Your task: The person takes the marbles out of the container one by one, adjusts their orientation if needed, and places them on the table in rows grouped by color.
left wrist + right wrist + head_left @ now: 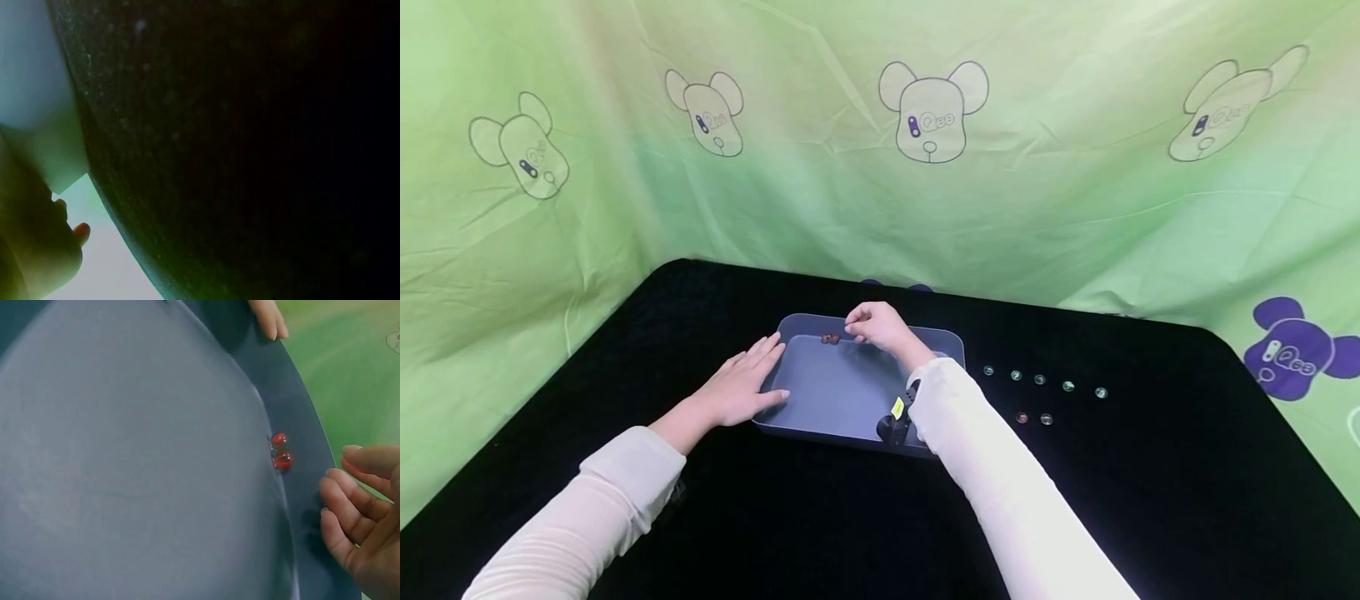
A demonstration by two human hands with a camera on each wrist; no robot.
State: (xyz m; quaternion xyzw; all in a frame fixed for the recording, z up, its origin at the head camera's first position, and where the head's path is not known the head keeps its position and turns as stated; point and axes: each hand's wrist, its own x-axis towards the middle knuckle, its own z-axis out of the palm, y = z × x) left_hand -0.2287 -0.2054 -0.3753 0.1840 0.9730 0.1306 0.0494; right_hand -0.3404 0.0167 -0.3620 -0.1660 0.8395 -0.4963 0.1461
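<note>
A shallow grey tray lies on the black table. My left hand rests on its left rim with straight, spread fingers. Over the tray's far rim is my right hand, its fingers loosely bent; the right wrist view shows nothing between the fingers of that hand. Two red glass marbles sit side by side inside the tray, against the far wall, just left of the right hand and apart from it. The left wrist view is mostly dark, with part of a hand at lower left.
Right of the tray, several clear greenish glass marbles stand in a row on the black cloth. In front of them lie a reddish marble and a clear one. A green printed curtain hangs behind the table.
</note>
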